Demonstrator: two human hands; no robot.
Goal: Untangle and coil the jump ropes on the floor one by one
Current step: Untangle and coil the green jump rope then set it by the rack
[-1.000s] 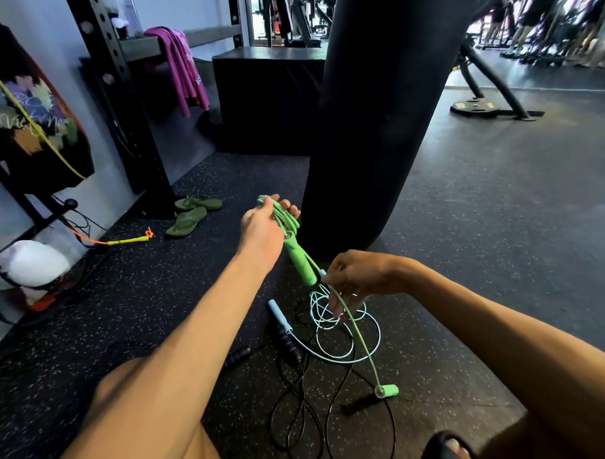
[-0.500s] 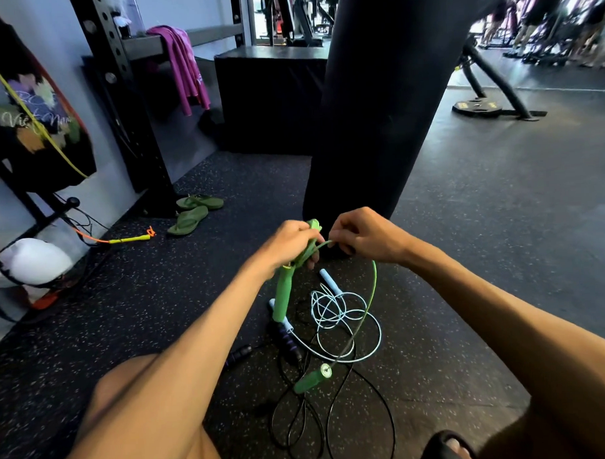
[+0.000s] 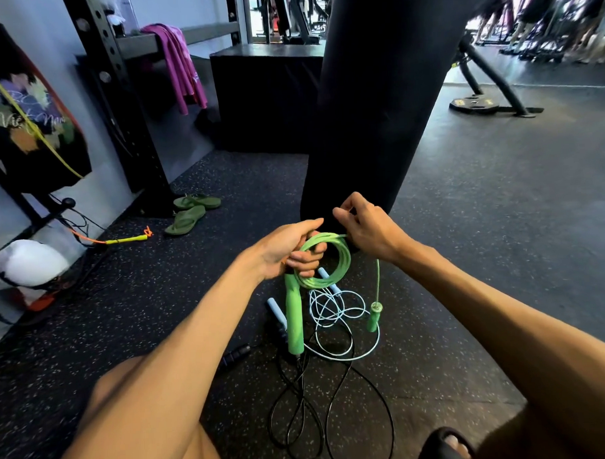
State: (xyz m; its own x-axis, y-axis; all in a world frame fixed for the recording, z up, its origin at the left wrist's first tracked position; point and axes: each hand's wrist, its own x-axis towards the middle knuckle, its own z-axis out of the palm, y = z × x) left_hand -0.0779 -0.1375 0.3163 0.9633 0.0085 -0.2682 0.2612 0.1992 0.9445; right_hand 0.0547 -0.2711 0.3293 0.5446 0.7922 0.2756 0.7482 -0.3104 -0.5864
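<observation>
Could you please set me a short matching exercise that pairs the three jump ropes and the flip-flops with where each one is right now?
Things:
1. green rope
2. pale blue rope
3. black rope
4. flip-flops

Places:
A. long loose loops on the floor, nearest the camera
B. beside the black rack post
C. coiled in the left hand
D. small tangle on the floor, under the coil

Pairs: 1-C, 2-D, 3-A, 4-B

We see even, moderate indoor light; daylight glares through the far doorway (image 3: 257, 19). Wide-angle bending curves the edges, and the far-right gym machines (image 3: 544, 21) blur.
</observation>
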